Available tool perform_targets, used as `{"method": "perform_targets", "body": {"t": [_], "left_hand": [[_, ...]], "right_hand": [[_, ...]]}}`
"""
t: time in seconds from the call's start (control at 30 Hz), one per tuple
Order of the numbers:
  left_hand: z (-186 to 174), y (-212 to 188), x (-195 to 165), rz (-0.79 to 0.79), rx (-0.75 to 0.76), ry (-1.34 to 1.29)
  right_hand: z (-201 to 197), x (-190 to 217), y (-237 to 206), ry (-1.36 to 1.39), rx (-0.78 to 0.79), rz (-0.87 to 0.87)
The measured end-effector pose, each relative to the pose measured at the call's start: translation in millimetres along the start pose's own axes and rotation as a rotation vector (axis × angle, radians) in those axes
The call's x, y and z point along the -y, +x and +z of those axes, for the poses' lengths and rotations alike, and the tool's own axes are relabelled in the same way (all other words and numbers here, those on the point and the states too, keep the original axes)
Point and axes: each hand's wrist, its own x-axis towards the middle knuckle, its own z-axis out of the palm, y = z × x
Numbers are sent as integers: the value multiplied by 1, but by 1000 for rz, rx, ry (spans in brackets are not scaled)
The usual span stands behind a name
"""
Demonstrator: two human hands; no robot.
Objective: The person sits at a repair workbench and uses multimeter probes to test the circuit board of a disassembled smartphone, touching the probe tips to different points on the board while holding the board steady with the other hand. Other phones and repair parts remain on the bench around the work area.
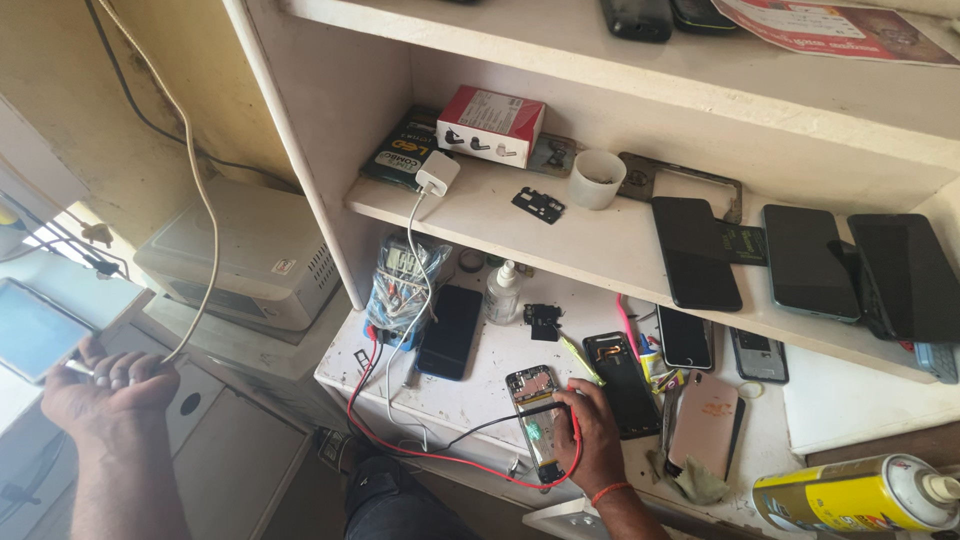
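Probing step: the right hand [590, 435] presses multimeter probe leads [560, 405] with closed fingers onto the opened phone [537, 420] lying on the tabletop [480, 385], while the left hand [105, 395] grips a white cable [205, 230]; steady contact appears necessary next.

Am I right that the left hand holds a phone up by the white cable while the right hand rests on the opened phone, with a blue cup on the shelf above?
Not quite: in the head view the cup is white. The left hand does hold a phone with the white cable, and the right hand rests on the opened phone.
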Motion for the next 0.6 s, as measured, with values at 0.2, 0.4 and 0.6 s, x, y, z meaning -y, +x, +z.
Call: {"method": "perform_targets", "body": {"t": [0.2,0.4,0.6], "left_hand": [[-13,4,7,121,-51,313],[-71,-23,75,-102,-182,749],[-164,-117,223,-174,452,1475]], "right_hand": [[0,0,-1,-9,-21,-60],[-1,-1,0,-14,-17,-45],[-1,-3,-2,-40,-11,-51]]}}
